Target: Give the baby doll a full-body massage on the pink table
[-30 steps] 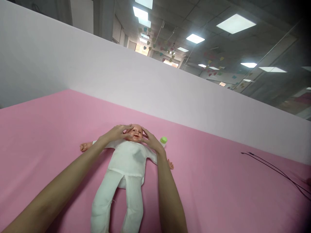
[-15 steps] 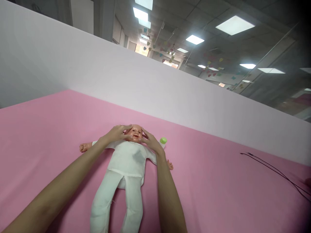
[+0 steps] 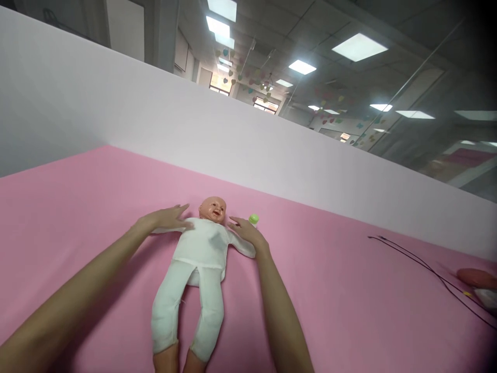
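Observation:
A baby doll (image 3: 201,248) with a bald plastic head and a white cloth body lies on its back on the pink surface (image 3: 330,290). Its head is tilted toward the right of the view. My left hand (image 3: 171,217), fingers apart, is over the doll's arm and shoulder on the left side, away from the head. On the other side my right hand (image 3: 245,230) is spread above the doll's other arm, near its shoulder. Whether either hand touches the cloth, I cannot tell. Both doll hands are hidden.
A bottle-like thing with a green top (image 3: 253,218) stands just past my right hand, its lower part hidden. Black cables (image 3: 423,265) run across the right side. A reddish rounded object (image 3: 476,278) lies at the right edge. A white partition (image 3: 233,150) rises behind.
Both hands have come off the doll's head and moved apart, down toward its shoulders. The head has turned to the right. The view has shifted slightly, showing the doll's lower legs.

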Motion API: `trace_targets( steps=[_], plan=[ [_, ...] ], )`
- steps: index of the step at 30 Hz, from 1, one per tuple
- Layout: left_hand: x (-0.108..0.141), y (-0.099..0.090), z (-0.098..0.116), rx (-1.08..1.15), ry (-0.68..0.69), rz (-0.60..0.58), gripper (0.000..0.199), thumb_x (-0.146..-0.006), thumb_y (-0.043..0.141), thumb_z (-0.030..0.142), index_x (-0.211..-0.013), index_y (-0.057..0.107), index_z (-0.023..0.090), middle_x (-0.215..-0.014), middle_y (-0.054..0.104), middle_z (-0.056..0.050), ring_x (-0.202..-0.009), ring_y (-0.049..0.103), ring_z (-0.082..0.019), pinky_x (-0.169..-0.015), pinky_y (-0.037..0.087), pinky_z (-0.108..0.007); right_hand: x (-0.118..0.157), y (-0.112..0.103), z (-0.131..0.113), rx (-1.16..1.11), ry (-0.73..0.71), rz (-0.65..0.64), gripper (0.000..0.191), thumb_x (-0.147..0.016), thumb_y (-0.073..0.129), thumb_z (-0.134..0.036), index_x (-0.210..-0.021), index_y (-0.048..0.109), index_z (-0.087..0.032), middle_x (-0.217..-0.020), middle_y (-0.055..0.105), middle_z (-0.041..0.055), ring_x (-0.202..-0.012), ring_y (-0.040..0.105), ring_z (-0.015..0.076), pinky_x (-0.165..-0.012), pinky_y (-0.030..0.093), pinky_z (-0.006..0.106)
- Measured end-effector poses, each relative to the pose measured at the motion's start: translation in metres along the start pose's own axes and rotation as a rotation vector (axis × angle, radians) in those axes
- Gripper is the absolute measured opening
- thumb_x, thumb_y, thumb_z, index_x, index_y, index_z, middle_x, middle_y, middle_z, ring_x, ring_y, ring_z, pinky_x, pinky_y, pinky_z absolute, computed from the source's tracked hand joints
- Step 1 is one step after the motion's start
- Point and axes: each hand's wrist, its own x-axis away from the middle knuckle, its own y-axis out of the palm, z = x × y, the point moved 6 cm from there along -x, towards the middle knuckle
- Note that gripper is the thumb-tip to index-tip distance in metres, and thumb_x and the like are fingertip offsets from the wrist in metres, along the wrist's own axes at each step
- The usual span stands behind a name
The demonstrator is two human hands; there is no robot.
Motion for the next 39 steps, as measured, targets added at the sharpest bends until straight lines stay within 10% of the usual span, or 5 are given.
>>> trace_targets(
  steps=[8,16,25,33,39],
  plan=[
    [0.04,-0.014,-0.083,0.027,-0.122,0.057,0.037,-0.053,0.085,0.053,-0.075,0.074,0.026,-0.093,0.074,-0.01,-0.076,0.069,-0.031,-0.064,0.048,-0.034,0.067,-0.042,0.08,0.276,0.426,0.017,0.037,-0.058,0.091,-0.036,-0.071,0.059,-0.022,-0.079,0.065,0.0023,-0.073,0.06,0.0208,-0.064,0.042,0.029],
    [0.05,-0.013,-0.09,0.156,-0.058,0.145,0.044,-0.06,0.084,0.059,-0.086,0.073,0.026,-0.083,0.07,-0.004,-0.074,0.064,-0.026,-0.061,0.043,-0.029,0.092,-0.035,0.088,-0.02,0.31,0.198,0.044,-0.061,0.085,-0.031,-0.079,0.046,-0.024,-0.071,0.054,-0.0076,-0.063,0.047,0.0127,-0.057,0.034,0.024],
    [0.063,-0.023,-0.111,0.958,-0.256,0.385,0.062,-0.056,0.099,0.039,-0.11,0.078,0.019,-0.102,0.08,-0.01,-0.092,0.073,-0.029,-0.072,0.059,-0.032,0.085,-0.019,0.104,-0.835,0.226,0.54,0.047,-0.069,0.086,-0.055,-0.097,0.067,-0.021,-0.074,0.069,0.0029,-0.062,0.063,0.0182,-0.054,0.055,0.03],
    [0.053,0.011,-0.086,1.386,-0.272,0.686,0.024,-0.071,0.089,0.018,-0.092,0.079,0.013,-0.103,0.077,-0.011,-0.095,0.074,-0.02,-0.089,0.059,-0.028,0.074,0.008,0.1,-0.851,0.214,0.707,0.052,-0.072,0.078,-0.066,-0.097,0.071,-0.021,-0.066,0.061,-0.0008,-0.061,0.061,0.0176,-0.06,0.056,0.031],
    [0.065,0.004,-0.03,0.875,0.008,0.718,0.026,-0.076,0.086,0.037,-0.091,0.077,0.018,-0.098,0.078,-0.008,-0.095,0.072,-0.027,-0.09,0.058,-0.039,0.083,0.005,0.036,-0.456,-0.017,0.684,0.049,-0.084,0.07,-0.062,-0.11,0.074,-0.02,-0.091,0.073,0.0052,-0.085,0.067,0.0237,-0.076,0.058,0.035]
  ],
)
